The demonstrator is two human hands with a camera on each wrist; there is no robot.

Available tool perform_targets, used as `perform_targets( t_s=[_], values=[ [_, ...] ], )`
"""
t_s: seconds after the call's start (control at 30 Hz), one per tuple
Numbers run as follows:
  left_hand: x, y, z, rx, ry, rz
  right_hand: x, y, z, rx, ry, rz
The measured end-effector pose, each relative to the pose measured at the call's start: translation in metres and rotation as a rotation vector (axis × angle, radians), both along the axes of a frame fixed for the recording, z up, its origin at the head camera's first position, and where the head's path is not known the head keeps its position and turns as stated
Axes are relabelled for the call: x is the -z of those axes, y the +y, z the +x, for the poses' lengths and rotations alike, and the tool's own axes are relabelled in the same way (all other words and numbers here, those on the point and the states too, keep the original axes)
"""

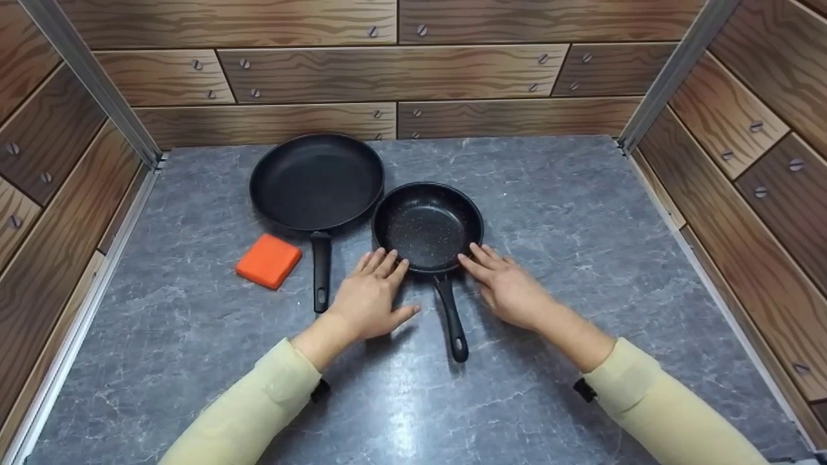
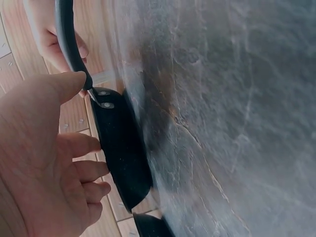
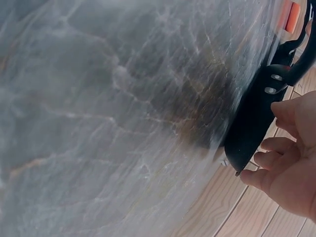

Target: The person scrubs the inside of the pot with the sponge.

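Observation:
A small black speckled frying pan (image 1: 428,226) sits on the grey marbled tabletop, its handle pointing toward me. My left hand (image 1: 371,297) lies at the near left of its rim, fingers extended and fingertips at the edge. On the near right, my right hand (image 1: 510,290) has its fingertips at the rim too, fingers fairly straight. The pan's dark side wall (image 2: 121,148) shows beside the left fingers in the left wrist view. Seen from the right wrist, the right fingertips are close to the wall (image 3: 254,118). Neither hand grips the handle (image 1: 454,323).
A larger black frying pan (image 1: 316,181) stands at the back left, close against the small one, handle toward me. Left of that handle lies an orange square sponge-like block (image 1: 269,261). Wood-patterned panels (image 1: 394,74) enclose the tabletop (image 1: 568,206) at the back and sides.

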State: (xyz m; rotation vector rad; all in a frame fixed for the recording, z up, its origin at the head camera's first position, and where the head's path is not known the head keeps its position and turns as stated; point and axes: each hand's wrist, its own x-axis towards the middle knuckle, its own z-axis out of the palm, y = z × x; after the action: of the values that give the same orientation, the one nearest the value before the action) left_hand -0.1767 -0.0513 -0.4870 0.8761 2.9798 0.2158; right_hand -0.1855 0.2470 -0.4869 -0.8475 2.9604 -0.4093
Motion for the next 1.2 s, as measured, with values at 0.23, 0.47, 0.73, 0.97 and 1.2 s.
perform_targets(
  t_s=[0.23,0.47,0.73,0.97,1.2],
  values=[
    [-0.011,-0.011,-0.001,-0.003,0.028,0.043,-0.002,-0.003,0.007,0.032,0.015,-0.223],
    [-0.026,-0.046,-0.009,-0.055,0.123,0.144,-0.008,-0.008,0.016,0.070,-0.047,-0.385],
    [-0.037,-0.104,-0.018,-0.182,0.162,0.253,-0.006,-0.016,0.025,0.184,-0.269,-0.603],
    [-0.035,-0.148,-0.026,-0.276,0.137,0.318,0.001,-0.023,0.029,0.258,-0.491,-0.823],
    [-0.019,-0.182,-0.034,-0.357,0.027,0.357,0.005,-0.028,0.032,0.302,-0.717,-0.971]
  ],
)
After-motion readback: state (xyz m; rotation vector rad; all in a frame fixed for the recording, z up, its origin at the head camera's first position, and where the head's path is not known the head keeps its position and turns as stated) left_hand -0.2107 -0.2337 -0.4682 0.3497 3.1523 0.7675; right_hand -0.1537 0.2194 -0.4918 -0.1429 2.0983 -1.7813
